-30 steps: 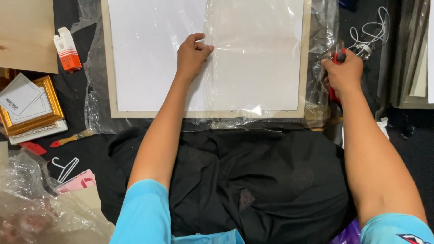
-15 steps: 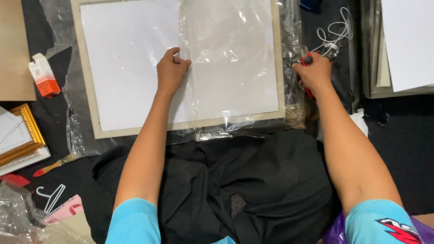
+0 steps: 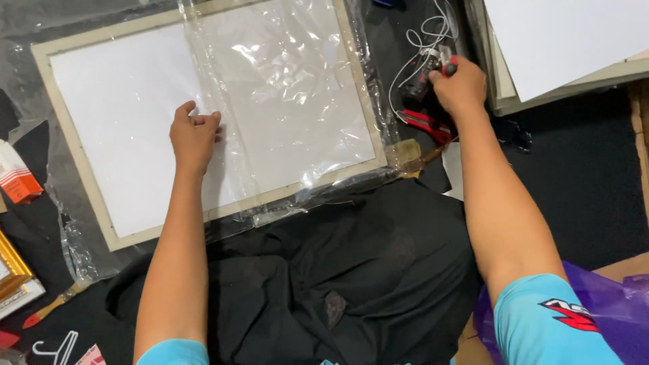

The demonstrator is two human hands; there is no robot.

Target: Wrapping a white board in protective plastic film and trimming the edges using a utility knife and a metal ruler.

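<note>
A pale-framed white panel [image 3: 122, 122] lies flat ahead of me, its right half covered by clear plastic film [image 3: 284, 88]. My left hand [image 3: 194, 135] rests knuckles-down on the panel at the film's left edge, fingers curled. My right hand [image 3: 460, 84] is off the panel's right side, closed around a small dark tool with a red tip [image 3: 447, 66]. White cord [image 3: 426, 40] tangles just beyond that hand. Red-handled pliers [image 3: 426, 125] lie on the dark surface below the wrist.
Black cloth [image 3: 351, 270] covers my lap. Stacked white boards [image 3: 561, 47] sit at the top right. An orange-and-white bottle [image 3: 17, 179], a gold frame corner [image 3: 13, 267] and a small brush [image 3: 54, 304] lie at the left. Purple plastic [image 3: 608, 304] is at the lower right.
The view has shifted, so the panel now sits further left and tilted. My right hand has moved away from the panel's right edge to the tool by the white cord. My left hand stays on the panel.
</note>
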